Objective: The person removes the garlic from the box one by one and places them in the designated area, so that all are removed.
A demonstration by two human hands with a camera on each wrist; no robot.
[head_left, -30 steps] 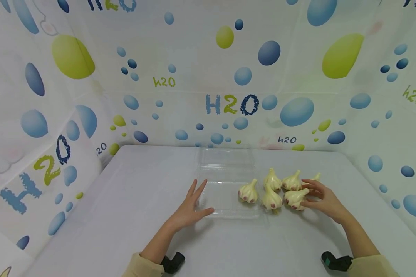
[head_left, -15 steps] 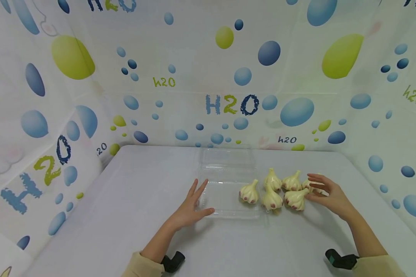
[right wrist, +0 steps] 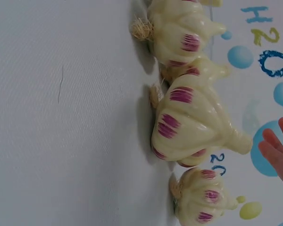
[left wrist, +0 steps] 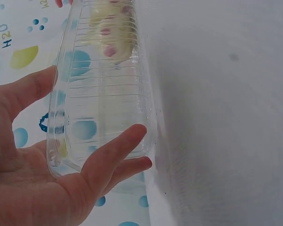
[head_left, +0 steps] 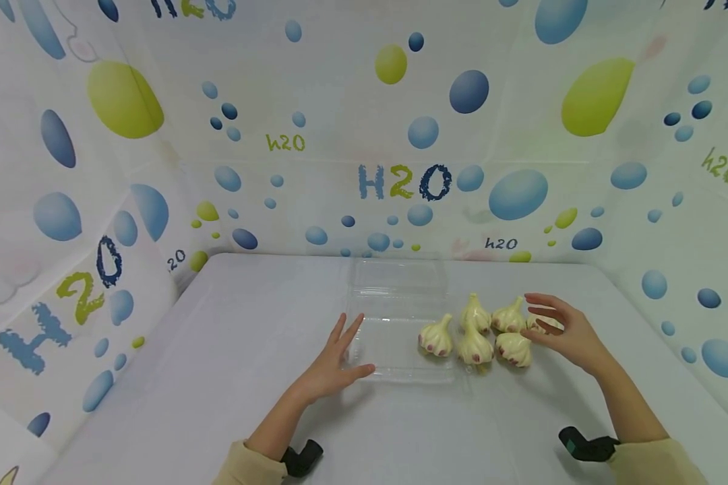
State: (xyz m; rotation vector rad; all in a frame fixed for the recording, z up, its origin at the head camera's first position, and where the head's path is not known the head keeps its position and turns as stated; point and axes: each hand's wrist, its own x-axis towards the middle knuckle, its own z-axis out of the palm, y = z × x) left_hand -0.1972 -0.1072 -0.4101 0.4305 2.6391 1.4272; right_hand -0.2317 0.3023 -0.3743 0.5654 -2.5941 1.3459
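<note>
Beside the left end of a clear hinged plastic container [head_left: 388, 372], my left hand [head_left: 330, 367] spreads its fingers; in the left wrist view the fingers [left wrist: 115, 153] lie along its corner. One garlic bulb [head_left: 435, 339] sits inside the container at its right end. Several more bulbs are grouped to the right, including a near one [head_left: 513, 350] and a far one [head_left: 509, 316]. My right hand [head_left: 573, 337] hovers at the group's right side, fingers apart, partly covering the rightmost bulb [head_left: 540, 325]. In the right wrist view its fingertips [right wrist: 276, 148] are clear of the purple-streaked bulb [right wrist: 193, 117].
The container's raised lid [head_left: 398, 276] leans away at the back. A white cloth covers the table [head_left: 218, 350], and a patterned sheet [head_left: 334, 101] hangs behind and at the sides. A black wrist camera [head_left: 588, 446] is strapped at each sleeve.
My right hand has drawn back to the right from the near-right bulb, then shifted left and slightly up. The left hand and the container have stayed in place.
</note>
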